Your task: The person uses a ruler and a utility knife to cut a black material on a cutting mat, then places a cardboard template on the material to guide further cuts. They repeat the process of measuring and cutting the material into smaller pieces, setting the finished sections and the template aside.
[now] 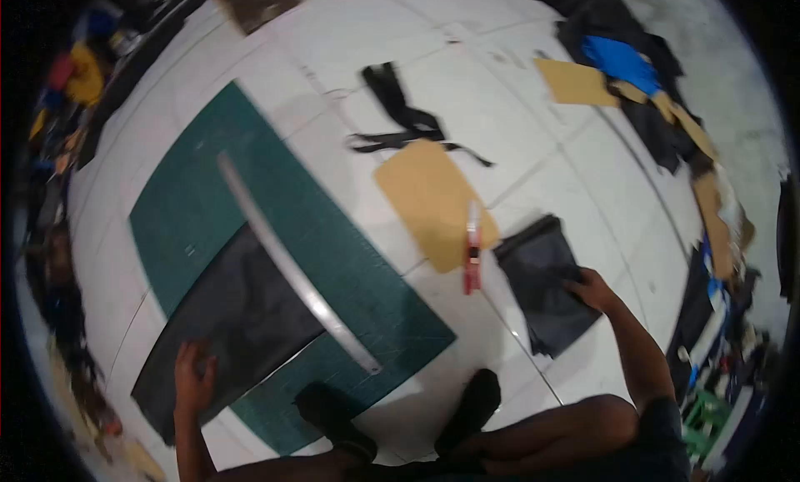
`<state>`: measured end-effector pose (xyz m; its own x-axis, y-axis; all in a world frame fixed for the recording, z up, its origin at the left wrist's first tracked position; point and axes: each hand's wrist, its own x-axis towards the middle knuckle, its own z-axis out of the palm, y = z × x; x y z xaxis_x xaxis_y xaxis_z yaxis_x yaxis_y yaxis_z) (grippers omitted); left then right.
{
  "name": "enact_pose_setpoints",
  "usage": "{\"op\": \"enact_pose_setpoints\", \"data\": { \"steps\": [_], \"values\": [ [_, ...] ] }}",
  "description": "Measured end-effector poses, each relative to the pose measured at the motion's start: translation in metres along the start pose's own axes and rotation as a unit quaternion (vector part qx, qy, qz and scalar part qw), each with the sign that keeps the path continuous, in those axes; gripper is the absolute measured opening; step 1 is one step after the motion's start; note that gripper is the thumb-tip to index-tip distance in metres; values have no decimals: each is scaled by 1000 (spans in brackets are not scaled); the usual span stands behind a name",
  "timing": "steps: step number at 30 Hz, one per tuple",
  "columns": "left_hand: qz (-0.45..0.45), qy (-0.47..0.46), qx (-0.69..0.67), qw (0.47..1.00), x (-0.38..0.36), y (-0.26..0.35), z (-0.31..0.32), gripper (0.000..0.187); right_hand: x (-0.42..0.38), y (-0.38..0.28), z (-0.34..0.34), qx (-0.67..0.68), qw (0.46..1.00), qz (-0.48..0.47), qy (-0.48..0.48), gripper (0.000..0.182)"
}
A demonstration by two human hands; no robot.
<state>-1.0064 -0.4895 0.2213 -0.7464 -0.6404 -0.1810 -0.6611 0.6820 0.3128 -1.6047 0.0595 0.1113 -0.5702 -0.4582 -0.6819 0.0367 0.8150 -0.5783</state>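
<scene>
My left hand [194,380] is over the lower left part of a black sheet [242,303], its fingers loosely bent and apart, holding nothing. The sheet lies partly on a green cutting mat [333,232]. A long metal ruler [292,269] rests across the mat along the sheet's right edge. On the right, my right hand [593,290] grips the right edge of a stack of black pieces [546,282] on the floor; its fingertips are partly hidden. Left of the stack, a red utility knife [472,253] overlaps a tan card [433,199].
Black strips [408,119] lie above the card on the white tiled floor [517,165]. My feet [333,415] are near the mat's lower edge. At upper right sit another tan card [575,82], a blue cloth [621,64] and black scraps. Clutter lines both sides; a brown box [254,0] stands at the top.
</scene>
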Motion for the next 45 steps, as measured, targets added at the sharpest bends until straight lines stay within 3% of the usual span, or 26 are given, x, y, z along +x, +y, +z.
{"op": "enact_pose_setpoints", "data": {
  "steps": [1, 3, 5, 7, 9, 10, 12, 14, 16, 18, 20, 22, 24, 26, 28, 31, 35, 38, 41, 44, 45],
  "values": [
    [19, -5, 66, 998, -7, -2, -13, 38, -3, -5, 6, -8, 999, -46, 27, 43],
    [-147, -53, 1, 988, -8, 9, -33, 42, -1, -8, 9, -63, 996, -57, 38, 47],
    [-152, -53, 18, 987, -11, -27, -22, 46, -7, -21, 20, -145, 983, -61, 94, 38],
    [-246, -103, 27, 963, 11, -19, -21, 49, -1, -20, 25, -211, 967, -51, 135, 37],
    [-150, -34, 65, 986, 16, -67, 21, 53, 0, -27, 30, -281, 943, -34, 176, 42],
    [-152, -33, 43, 987, 26, -72, 34, 54, 2, -18, 31, -320, 925, -63, 196, 40],
    [-119, -9, 8, 993, 49, -57, 51, 59, 2, -8, 30, -340, 887, -153, 273, 40],
    [-58, 21, 18, 998, 67, -39, 64, 63, -17, -41, 30, -398, 832, -215, 321, 41],
    [-11, 32, 66, 997, 81, -33, 75, 67, -36, -102, 37, -357, 874, -213, 251, 40],
    [-34, 48, 83, 995, 92, -34, 91, 70, -59, -161, 64, -343, 898, -220, 169, 38],
    [-44, 43, 78, 995, 102, -43, 105, 75, -76, -206, 104, -416, 853, -308, 66, 38],
    [-31, 53, 77, 995, 106, -50, 112, 76, -86, -241, 154, -388, 842, -375, 9, 41],
    [-24, 66, 51, 996, 107, -57, 123, 77, -81, -256, 215, -364, 861, -354, -36, 49],
    [-17, 83, 36, 996, 108, -61, 129, 77, -70, -254, 284, -309, 888, -340, -29, 69],
    [-14, 93, 22, 995, 105, -66, 133, 77, -82, -282, 344, -319, 922, -216, -36, 78],
    [-4, 96, 3, 995, 108, -68, 135, 75, -81, -264, 404, -282, 937, -204, 37, 81],
    [-9, 86, -42, 995, 102, -72, 128, 66, -78, -234, 431, -116, 969, -201, 87, 69],
    [-20, 100, -137, 985, 106, -75, 122, 60, -95, -222, 446, -106, 959, -240, 104, 64],
    [-27, 114, -191, 975, 106, -76, 118, 57, -121, -213, 470, -109, 961, -248, 53, 62],
    [-34, 119, -214, 969, 110, -72, 112, 56, -135, -229, 498, -26, 987, -157, -9, 64],
    [-41, 119, -219, 968, 110, -73, 111, 56, -135, -230, 505, -37, 985, -170, -20, 64]
  ]
}}
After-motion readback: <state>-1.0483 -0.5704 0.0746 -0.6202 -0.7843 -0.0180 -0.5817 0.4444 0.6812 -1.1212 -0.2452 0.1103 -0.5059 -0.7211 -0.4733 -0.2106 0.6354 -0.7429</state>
